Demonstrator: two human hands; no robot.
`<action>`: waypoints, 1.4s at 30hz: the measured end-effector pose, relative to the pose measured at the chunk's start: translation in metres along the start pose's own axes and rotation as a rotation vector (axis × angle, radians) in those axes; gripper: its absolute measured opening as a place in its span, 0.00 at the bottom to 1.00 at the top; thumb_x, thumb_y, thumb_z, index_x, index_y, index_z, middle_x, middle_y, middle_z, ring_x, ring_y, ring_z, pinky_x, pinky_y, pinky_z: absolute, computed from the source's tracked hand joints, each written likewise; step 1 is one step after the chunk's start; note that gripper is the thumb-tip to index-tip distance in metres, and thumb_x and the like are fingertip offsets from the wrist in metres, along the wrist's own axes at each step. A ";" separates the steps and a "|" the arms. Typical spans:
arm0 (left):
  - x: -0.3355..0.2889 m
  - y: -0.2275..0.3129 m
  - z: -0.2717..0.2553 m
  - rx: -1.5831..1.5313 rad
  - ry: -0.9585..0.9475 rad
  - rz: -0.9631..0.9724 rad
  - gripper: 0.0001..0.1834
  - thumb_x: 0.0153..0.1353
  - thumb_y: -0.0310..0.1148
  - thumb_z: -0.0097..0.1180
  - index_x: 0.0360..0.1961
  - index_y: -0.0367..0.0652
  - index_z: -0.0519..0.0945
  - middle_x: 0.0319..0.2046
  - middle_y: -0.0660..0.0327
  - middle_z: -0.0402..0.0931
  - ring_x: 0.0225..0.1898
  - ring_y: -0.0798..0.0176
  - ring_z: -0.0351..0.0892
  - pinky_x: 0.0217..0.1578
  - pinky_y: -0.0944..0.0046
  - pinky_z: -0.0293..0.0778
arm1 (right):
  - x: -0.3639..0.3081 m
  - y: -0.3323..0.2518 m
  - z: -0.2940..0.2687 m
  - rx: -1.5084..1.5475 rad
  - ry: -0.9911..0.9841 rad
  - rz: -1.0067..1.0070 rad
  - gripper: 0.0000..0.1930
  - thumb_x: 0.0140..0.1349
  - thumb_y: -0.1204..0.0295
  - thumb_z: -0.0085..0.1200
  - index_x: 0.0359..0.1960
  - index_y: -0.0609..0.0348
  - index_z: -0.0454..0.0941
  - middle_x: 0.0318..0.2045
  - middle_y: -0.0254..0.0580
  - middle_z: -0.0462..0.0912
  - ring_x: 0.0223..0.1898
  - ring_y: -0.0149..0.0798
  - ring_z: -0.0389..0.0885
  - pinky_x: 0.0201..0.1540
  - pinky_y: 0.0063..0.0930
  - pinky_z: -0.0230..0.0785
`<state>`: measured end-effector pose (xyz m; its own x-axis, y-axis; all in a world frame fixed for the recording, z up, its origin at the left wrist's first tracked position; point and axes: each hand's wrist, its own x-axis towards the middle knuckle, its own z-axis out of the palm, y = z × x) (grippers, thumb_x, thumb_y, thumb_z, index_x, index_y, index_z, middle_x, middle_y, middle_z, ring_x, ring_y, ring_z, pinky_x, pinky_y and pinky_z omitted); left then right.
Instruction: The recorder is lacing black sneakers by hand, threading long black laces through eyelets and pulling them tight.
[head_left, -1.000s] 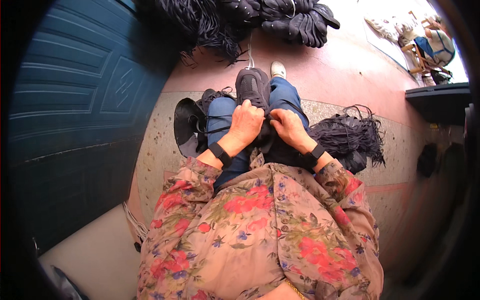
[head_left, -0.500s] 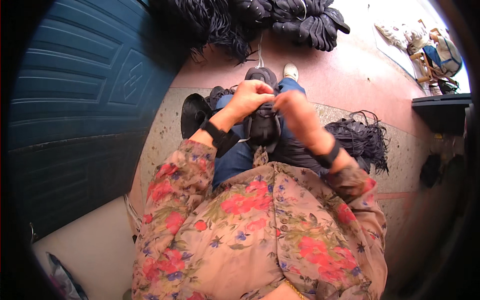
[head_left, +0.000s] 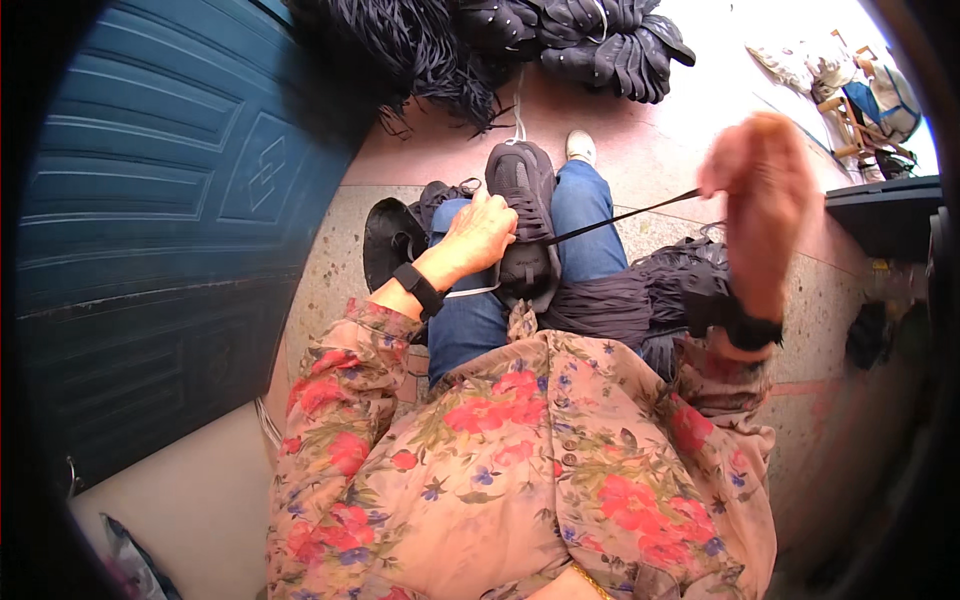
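Note:
A black shoe upper [head_left: 522, 185] lies lengthwise between my knees, its toe end pointing away from me. My left hand [head_left: 475, 235] grips its left side with curled fingers. From the upper, a thin black shoelace [head_left: 630, 215] runs taut up to the right. My right hand [head_left: 760, 200], blurred by motion, is closed around the lace's far end, well right of my knee. A thick bundle of dark laces [head_left: 625, 300] is draped over my right thigh.
Piles of black shoe uppers [head_left: 610, 55] and dark laces [head_left: 420, 60] lie ahead on the floor. Another dark shoe piece [head_left: 390, 240] sits by my left knee. A blue panelled door [head_left: 150, 200] stands at left, a dark ledge [head_left: 880, 200] at right.
My right hand has swung from above the shoe upper out to the right, drawing the lace taut. My left hand has dropped slightly, down onto the upper's side.

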<state>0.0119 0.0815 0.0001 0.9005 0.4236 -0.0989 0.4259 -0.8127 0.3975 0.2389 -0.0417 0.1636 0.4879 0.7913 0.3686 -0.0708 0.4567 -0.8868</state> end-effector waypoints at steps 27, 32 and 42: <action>-0.062 0.014 0.009 0.200 0.496 -0.431 0.06 0.51 0.25 0.48 0.32 0.39 0.70 0.17 0.52 0.70 0.22 0.50 0.73 0.23 0.56 0.71 | -0.121 0.194 0.064 -1.059 -0.735 0.386 0.07 0.55 0.70 0.43 0.29 0.63 0.66 0.22 0.56 0.77 0.26 0.55 0.77 0.29 0.43 0.69; -0.055 0.010 0.011 0.063 0.555 -0.525 0.05 0.52 0.26 0.46 0.32 0.38 0.69 0.21 0.48 0.73 0.25 0.46 0.75 0.26 0.52 0.71 | -0.041 0.069 0.025 0.457 -0.252 1.034 0.07 0.58 0.67 0.43 0.23 0.50 0.65 0.12 0.22 0.57 0.12 0.20 0.53 0.14 0.16 0.48; -0.019 0.002 -0.021 -0.428 0.189 -0.284 0.14 0.51 0.38 0.54 0.36 0.42 0.78 0.30 0.54 0.76 0.32 0.53 0.75 0.36 0.61 0.71 | 0.016 -0.014 0.060 0.997 -0.560 0.668 0.10 0.61 0.66 0.36 0.24 0.54 0.56 0.11 0.25 0.53 0.12 0.22 0.49 0.16 0.19 0.46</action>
<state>-0.0059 0.0805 0.0224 0.7073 0.6989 -0.1066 0.5405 -0.4373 0.7187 0.1954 -0.0106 0.1985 -0.2963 0.9289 0.2221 -0.8776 -0.1730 -0.4471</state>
